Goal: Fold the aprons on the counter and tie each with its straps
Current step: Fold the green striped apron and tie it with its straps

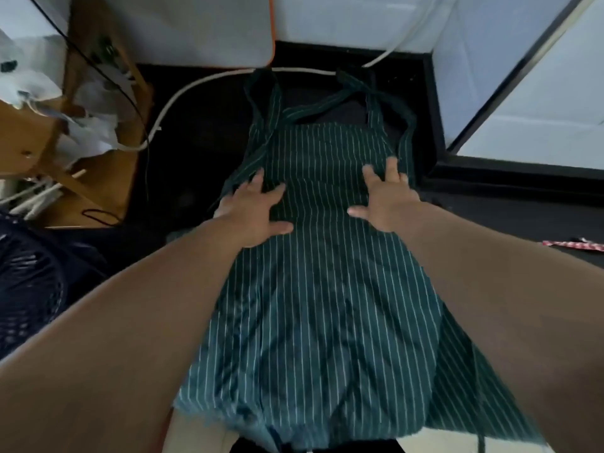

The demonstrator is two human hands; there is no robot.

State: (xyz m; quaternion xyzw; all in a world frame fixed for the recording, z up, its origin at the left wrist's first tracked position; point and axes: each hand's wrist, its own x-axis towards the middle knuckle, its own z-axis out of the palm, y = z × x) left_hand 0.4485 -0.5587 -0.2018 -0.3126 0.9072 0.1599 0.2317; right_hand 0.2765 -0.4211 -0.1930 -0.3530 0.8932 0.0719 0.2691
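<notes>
Left hand [253, 210] is down flat, palm on the cloth, fingers spread wide and gripping nothing, pressing near the left edge of the apron [313, 289]. Right hand [384, 201] does the same on the other side: open, fingers fanned, thumb pointing inward, pressing the fabric just below the bib. Both forearms reach out from me along either side of the cloth.

Under my palms the apron is dark green with thin white stripes. It is spread lengthwise on the black bench [202, 152], with the bib away from me and the frayed hem at the edge nearest me. One fold ripples down the skirt on the right.

Past my fingertips the straps [327, 107] lie loose. One striped band crosses above the bib's top edge, another runs diagonally down its left side towards my left hand, and a loop bows out beside the right corner.

Further out, a white cable [183, 93] curves over the bench behind the straps. A white box with an orange edge [196, 27] stands at the back. A brown cardboard box [108, 152] stuffed with white bags sits on the left, and a dark mesh fan [26, 282] is below it. A red patterned strip [575, 245] lies far right.
</notes>
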